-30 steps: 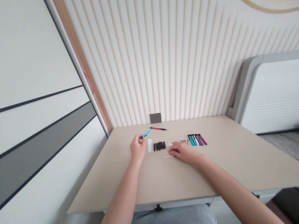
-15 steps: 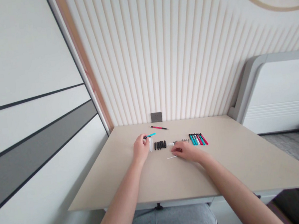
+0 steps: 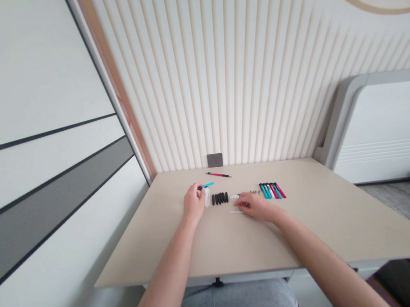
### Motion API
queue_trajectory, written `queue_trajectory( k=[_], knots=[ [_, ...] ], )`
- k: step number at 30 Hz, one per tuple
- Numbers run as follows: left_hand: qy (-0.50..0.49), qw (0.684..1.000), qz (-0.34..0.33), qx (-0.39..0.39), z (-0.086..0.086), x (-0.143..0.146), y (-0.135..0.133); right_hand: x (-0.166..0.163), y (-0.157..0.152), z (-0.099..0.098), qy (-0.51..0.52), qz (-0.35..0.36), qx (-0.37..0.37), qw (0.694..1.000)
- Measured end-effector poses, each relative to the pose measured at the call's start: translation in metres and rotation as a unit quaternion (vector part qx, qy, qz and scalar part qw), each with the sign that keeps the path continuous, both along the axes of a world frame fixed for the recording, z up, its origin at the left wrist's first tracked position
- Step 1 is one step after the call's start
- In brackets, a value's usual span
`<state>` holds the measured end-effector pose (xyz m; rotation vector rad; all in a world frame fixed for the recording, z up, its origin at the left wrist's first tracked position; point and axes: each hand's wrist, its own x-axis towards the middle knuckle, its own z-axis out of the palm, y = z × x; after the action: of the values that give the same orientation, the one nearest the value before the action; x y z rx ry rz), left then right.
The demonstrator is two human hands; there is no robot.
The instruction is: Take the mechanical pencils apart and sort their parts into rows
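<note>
Many tall ridges run up the pale wall, which is the biggest thing. A white cupboard with dark lines and a gray band is on the left. Next comes the wide tan table, with its back edge by the wall. A white and gray bed end is off to the right. Both hands are over the table. The left hand pinches a blue tube with a dark end, and the blue part sticks out to the right. The right hand has its fingers bent and close together. A neat row of colored tubes, blue, white and red, lies to the right of it. A row of short black pieces lies between the hands. Some thin white sticks lie just beside the left fingers. One red and black pen lies near the back. One lone white stick pokes out by the right fingertips, but I cannot tell if they pinch it. Tiny white bits and tiny gray bits are the smallest, near the right hand.
</note>
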<state>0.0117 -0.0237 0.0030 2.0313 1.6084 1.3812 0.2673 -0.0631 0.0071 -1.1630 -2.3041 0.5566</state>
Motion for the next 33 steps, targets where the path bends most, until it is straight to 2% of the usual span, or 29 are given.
queue_trajectory(
  k=[10,20,33],
  knots=[
    [0.006,1.000,-0.004,0.007,-0.001,0.000,0.000,0.000,0.006,-0.007,-0.008,0.015,0.013,1.000],
    [0.009,1.000,-0.010,0.003,-0.002,0.000,0.001,-0.001,0.008,-0.008,-0.040,-0.013,0.012,0.999],
    [0.015,1.000,-0.012,0.005,-0.002,0.000,0.003,-0.003,0.010,-0.010,0.035,-0.047,0.057,0.997]
  ],
)
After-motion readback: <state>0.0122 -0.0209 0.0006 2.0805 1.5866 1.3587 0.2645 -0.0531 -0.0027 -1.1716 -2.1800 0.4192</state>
